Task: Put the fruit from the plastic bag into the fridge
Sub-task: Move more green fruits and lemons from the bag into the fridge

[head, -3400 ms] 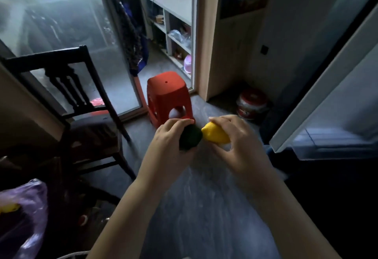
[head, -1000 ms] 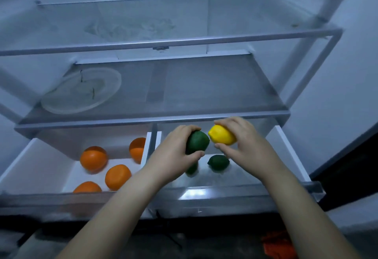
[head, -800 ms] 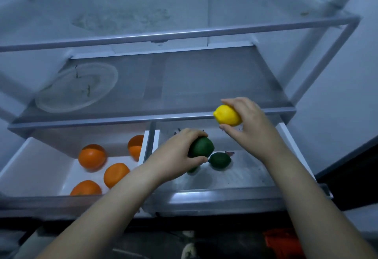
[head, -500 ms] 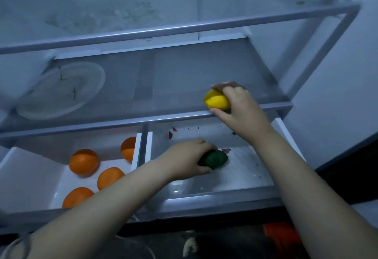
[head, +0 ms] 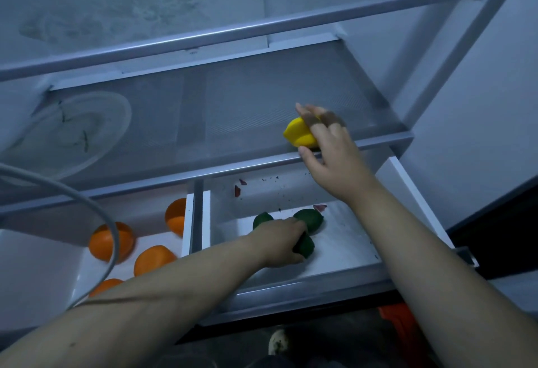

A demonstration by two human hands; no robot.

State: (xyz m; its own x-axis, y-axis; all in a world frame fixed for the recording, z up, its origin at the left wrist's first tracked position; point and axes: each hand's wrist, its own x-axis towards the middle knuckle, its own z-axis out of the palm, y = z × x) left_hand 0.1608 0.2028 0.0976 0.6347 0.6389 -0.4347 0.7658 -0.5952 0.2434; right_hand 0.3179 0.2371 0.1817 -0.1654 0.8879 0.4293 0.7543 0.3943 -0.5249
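In the head view, the left hand point(head: 279, 241), at 6 o'clock, has its fingers curled round a dark lime point(head: 305, 247) that sits low on the floor of the right crisper drawer point(head: 346, 244). Two other limes point(head: 311, 219) lie just beyond, at the hand's 12 o'clock. To do this well, let go only once the lime rests flat, and lift the hand straight up so it does not knock its neighbours. The right hand point(head: 329, 161), at 1 o'clock, holds the lemon point(head: 298, 135) between fingers laid over it and a thumb beneath, right at the front lip of the glass shelf point(head: 233, 111). The lemon looks likely to roll off there, so push it deeper toward 12 o'clock before releasing. Oranges point(head: 154, 258) fill the left drawer point(head: 37, 274) at 8 o'clock.
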